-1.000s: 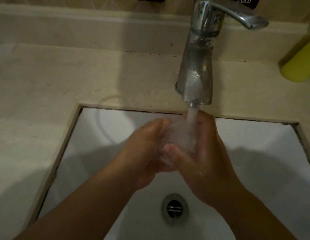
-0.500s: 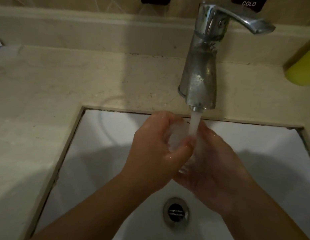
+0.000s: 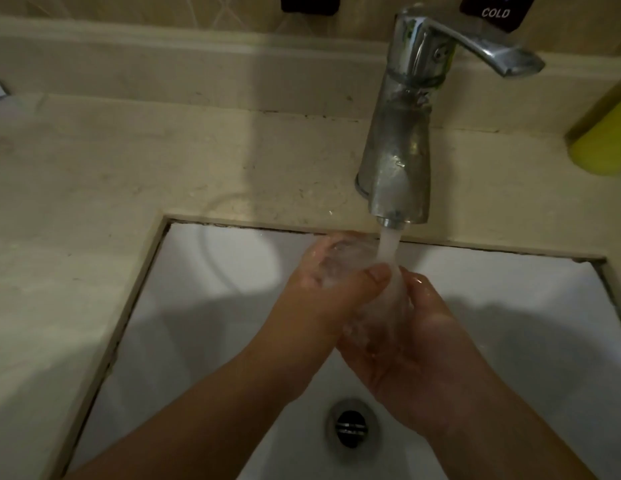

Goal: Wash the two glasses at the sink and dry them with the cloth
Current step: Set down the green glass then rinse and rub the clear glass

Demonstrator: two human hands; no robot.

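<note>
Under the running tap (image 3: 399, 140), both my hands, left (image 3: 323, 306) and right (image 3: 416, 355), grip one glass (image 3: 350, 268), so I judge washing half-begun, drying untouched.

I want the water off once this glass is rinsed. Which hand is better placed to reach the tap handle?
Probably the right hand: the tap handle points to the right, on its side, and the left hand has its thumb wrapped over the glass, so it could keep holding it.
</note>
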